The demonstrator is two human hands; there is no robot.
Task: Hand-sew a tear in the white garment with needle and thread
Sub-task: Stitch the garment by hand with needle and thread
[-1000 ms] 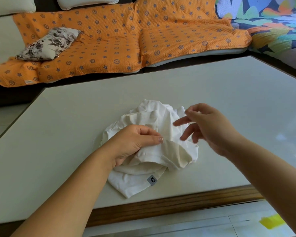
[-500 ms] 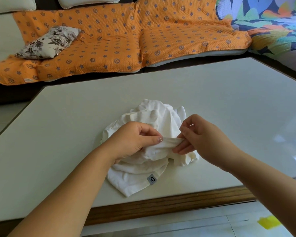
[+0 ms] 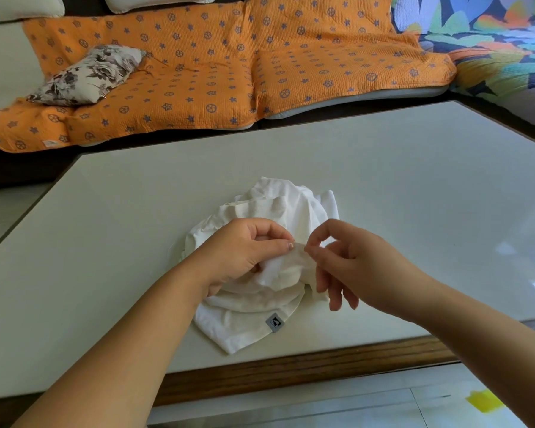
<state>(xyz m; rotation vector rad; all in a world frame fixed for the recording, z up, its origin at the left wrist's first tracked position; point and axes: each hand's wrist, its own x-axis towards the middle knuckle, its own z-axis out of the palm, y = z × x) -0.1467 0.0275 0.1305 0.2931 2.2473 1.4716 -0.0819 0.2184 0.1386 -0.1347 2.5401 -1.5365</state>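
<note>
The white garment lies bunched up on the pale table, with a small grey label on its near hem. My left hand grips a raised fold of the cloth between thumb and fingers. My right hand is just to the right of it. Its thumb and forefinger pinch together at the crest of that fold, as if on a needle too thin to make out. Its other fingers hang loose over the cloth. I see no thread.
The table's wooden front edge runs close below the garment. Behind the table stands a sofa with an orange patterned cover and a floral pillow. A yellow scrap lies on the floor at lower right.
My right hand came down from above the garment to the fold and now pinches at its crest, closer to my left thumb. My left hand kept its grip on the fold.
</note>
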